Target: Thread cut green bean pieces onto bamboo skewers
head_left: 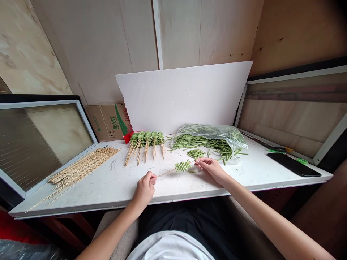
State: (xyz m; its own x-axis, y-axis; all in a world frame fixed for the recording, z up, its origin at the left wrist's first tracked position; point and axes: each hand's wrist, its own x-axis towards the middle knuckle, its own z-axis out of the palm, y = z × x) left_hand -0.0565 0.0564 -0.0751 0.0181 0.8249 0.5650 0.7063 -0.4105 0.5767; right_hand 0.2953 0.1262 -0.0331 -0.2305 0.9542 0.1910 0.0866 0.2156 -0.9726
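Observation:
A thin bamboo skewer (166, 173) runs between my hands, threaded with a row of short green bean pieces (183, 166). My left hand (145, 186) is closed around its left end. At the opposite tip, the fingers of my right hand (210, 168) are pinched together; whatever sits between them is too small to make out. One loose bean piece (192, 172) lies on the tabletop below the right fingers. Just behind them is a small pile of cut bean pieces (195, 154).
Finished bean skewers (146, 139) lie in a stack at the back. Many bare skewers (81, 168) spread at left. A clear plastic bag (208, 133) holds long green beans. A black phone (293, 164) lies at right on the white table (108, 191); a white board (184, 97) stands behind.

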